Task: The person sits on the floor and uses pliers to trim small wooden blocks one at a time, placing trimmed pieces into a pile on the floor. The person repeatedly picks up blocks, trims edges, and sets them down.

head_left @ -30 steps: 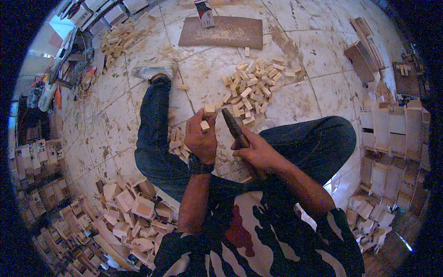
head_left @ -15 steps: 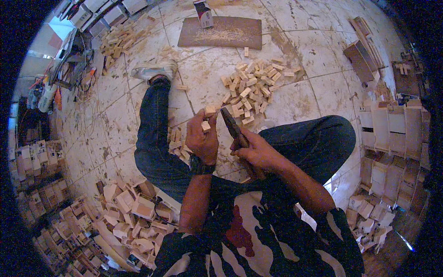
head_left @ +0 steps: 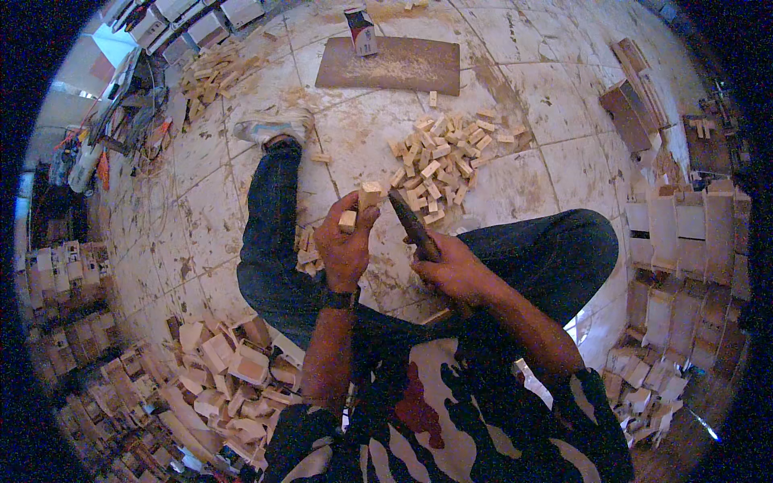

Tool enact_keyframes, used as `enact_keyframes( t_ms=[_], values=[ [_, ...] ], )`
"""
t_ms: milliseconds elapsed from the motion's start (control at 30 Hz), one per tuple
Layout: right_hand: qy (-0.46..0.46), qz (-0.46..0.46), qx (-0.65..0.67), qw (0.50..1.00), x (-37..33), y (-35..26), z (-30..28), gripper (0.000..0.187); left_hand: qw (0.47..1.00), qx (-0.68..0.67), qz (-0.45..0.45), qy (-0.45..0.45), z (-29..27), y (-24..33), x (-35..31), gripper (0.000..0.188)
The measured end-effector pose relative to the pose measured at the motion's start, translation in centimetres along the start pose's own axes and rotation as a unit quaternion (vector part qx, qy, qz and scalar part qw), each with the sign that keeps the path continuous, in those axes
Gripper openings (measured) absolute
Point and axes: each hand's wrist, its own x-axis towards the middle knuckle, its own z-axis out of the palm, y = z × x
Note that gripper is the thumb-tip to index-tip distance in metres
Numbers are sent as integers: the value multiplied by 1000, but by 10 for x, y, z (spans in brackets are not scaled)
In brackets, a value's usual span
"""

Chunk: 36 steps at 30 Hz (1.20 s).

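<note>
My left hand [head_left: 344,248], with a dark watch on its wrist, is closed around two small pale wooden blocks. One wooden block [head_left: 369,193] stands up between thumb and fingers, its end grain facing up. The second block [head_left: 348,221] sticks out lower, by the palm side. In my right hand [head_left: 456,270] is a dark, tapering metal tool [head_left: 409,219]; its exact kind is unclear. The tool's tip points up and left, close beside the upright block with a small gap showing. My fingers hide its lower part.
Beyond my hands lies a heap of small wooden blocks [head_left: 439,161]. Farther off, a brown board [head_left: 403,68] carries shavings and a small box [head_left: 361,34]. Offcuts [head_left: 229,370] pile up at lower left; stacked wooden pieces [head_left: 692,217] line the right. My legs flank the work.
My left hand has turned and shifted slightly left, showing more of the upright block's side. The right hand with the tool has moved a little right and down.
</note>
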Motion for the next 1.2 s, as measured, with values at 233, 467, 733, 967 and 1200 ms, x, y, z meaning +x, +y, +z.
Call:
enact_keyframes(
  t_ms=[233, 467, 733, 967, 1200],
  values=[
    [101, -108, -199, 969, 10, -3, 8, 35, 952, 155, 262, -44, -25, 17, 13, 32],
    [282, -72, -564, 773, 9, 11, 21, 34, 926, 196, 275, -168, -9, 6, 18, 28],
    [212, -113, -340, 909, 12, 16, 11, 44, 996, -38, -59, -56, 10, -11, 4, 28],
    [-72, 12, 88, 993, 0, -8, -1, 43, 987, -146, -62, 39, 5, -7, -10, 25],
    [-81, -21, 153, 985, -2, -7, -2, 45, 983, -183, -24, 24, 9, -20, -16, 24]
  ],
)
